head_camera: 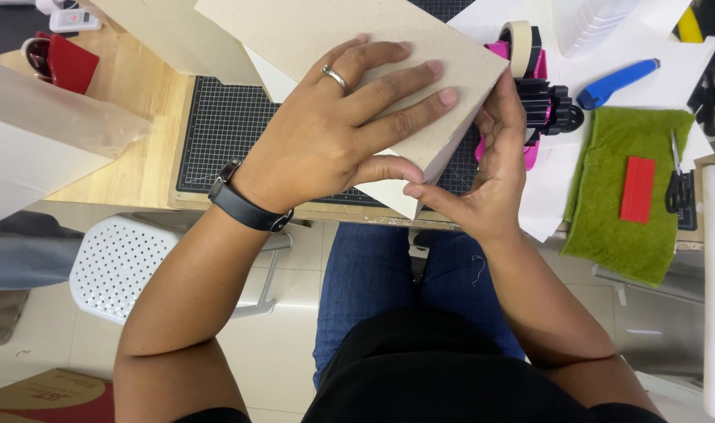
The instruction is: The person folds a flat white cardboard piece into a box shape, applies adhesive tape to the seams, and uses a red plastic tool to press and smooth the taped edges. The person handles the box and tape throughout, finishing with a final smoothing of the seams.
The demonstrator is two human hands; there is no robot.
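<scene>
A stack of grey cardboard sheets (pixel 318 31) lies tilted over a black cutting mat (pixel 224 133) with a white grid. My left hand (pixel 350 117), with a ring and a black wristband, presses flat on top of the cardboard, fingers spread toward its right edge. My right hand (pixel 491 172) grips the cardboard's right side edge, thumb at the lower corner and fingers along the side. A white sheet pokes out beneath the cardboard near my thumbs.
A pink and black tape dispenser (pixel 538 86) stands just behind my right hand. Further right lie a blue utility knife (pixel 616 82), a green cloth (pixel 631 188) bearing a red block (pixel 638 188), and scissors (pixel 677 184). A white perforated stool (pixel 122 262) stands left below the table.
</scene>
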